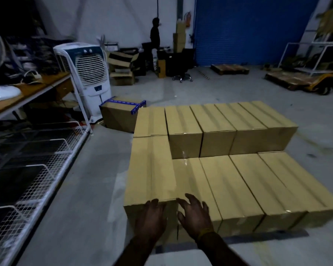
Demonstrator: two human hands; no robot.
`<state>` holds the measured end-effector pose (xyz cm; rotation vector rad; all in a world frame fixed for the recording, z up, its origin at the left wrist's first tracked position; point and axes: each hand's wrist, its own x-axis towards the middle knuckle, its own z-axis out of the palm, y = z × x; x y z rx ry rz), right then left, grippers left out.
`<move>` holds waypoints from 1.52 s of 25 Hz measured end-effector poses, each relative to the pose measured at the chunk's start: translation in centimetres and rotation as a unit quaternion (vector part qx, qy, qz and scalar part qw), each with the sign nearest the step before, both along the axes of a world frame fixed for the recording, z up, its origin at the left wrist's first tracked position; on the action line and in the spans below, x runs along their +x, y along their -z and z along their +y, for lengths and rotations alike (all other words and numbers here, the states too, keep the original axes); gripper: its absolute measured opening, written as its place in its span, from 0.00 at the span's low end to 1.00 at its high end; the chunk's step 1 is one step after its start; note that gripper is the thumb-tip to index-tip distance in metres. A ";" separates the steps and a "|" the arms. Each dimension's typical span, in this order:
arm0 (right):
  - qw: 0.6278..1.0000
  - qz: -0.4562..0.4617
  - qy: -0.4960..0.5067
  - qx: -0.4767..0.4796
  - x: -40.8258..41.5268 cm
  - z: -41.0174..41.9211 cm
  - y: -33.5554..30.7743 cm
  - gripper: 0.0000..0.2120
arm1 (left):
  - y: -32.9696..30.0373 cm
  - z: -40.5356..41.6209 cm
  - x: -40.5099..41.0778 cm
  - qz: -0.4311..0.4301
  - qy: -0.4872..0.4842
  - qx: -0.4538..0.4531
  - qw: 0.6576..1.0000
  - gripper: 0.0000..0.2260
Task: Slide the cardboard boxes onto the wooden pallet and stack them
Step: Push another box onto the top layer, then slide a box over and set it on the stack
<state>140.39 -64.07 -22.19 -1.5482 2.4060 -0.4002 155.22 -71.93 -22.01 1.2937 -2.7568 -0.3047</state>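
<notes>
Dim warehouse floor [96, 189] of bare concrete, blue roller door [248, 29] at the back, wire shelving [37, 169] along the left. Packed tight across the middle: cardboard boxes [238, 179] side by side in 2 rows, the far row 2 layers high, faces touching so that the block stays square and steady. Wooden pallet beneath them hidden, only a dark strip showing at the near edge. At the left end, 1 upper box [150, 169] already up on the near row, flush against the raised far row. Pressed flat on its near face: left hand [151, 217], fingers at the top edge, probably for a last shove. Beside it, right hand [195, 215], fingers spread wide, holding nothing, hovering at the neighbouring lower box [196, 185]. Off to the left, 1 blue-taped box [121, 116] by the air cooler [90, 73], not yet stacked.
</notes>
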 end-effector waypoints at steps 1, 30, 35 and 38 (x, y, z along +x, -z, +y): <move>1.000 0.005 0.010 0.004 0.4 2.4 -1.9 0.24 | -1.7 2.1 -0.2 -0.008 0.018 -0.010 1.000 0.23; 0.910 0.002 0.410 0.068 -15.4 35.3 -18.4 0.26 | -19.0 29.9 -27.9 -0.044 0.354 -0.025 0.934 0.25; 0.879 0.005 0.471 0.071 -19.4 36.6 -18.9 0.25 | -18.6 31.0 -34.4 -0.044 0.402 -0.034 0.914 0.22; 0.860 0.009 0.503 0.081 -21.9 39.4 -19.0 0.26 | -18.0 33.9 -37.8 -0.052 0.431 -0.038 0.900 0.23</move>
